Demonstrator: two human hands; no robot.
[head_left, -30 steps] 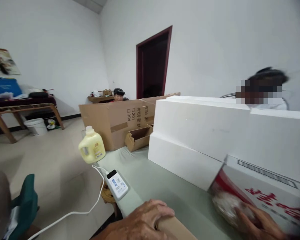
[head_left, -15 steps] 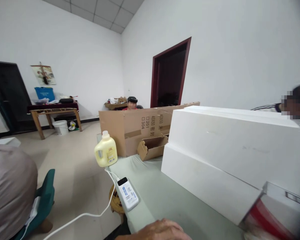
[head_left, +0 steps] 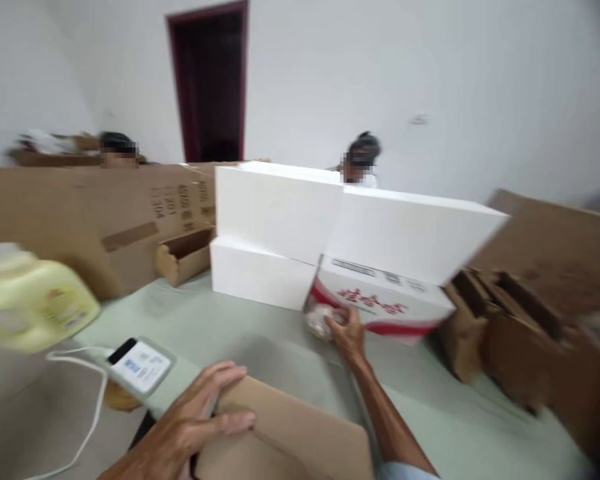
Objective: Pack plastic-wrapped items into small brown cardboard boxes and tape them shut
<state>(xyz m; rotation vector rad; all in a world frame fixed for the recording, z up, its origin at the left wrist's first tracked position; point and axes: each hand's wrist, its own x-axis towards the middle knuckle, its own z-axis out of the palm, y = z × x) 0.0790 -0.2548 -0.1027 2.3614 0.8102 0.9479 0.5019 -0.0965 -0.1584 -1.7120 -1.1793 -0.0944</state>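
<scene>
My left hand [head_left: 200, 417] lies on the near corner of a brown cardboard box [head_left: 290, 437] at the table's front edge, fingers stretched over its top and thumb along its side. My right hand [head_left: 347, 333] is stretched out across the table and closed round a pale lumpy bundle [head_left: 317, 321] at the mouth of a white carton with red lettering [head_left: 380, 303]. That carton lies under stacked white foam boxes [head_left: 330, 227].
A yellow detergent bottle [head_left: 30, 303] and a white power bank with its cable [head_left: 137, 365] sit at the table's left edge. Folded brown cartons [head_left: 180, 257] stand behind and small cartons [head_left: 505, 327] to the right. Two other people sit beyond the boxes.
The view has swung right and down. My right hand, out of view half a second ago, shows again on the bundle at the red-lettered carton. My left hand stays on the cardboard box.
</scene>
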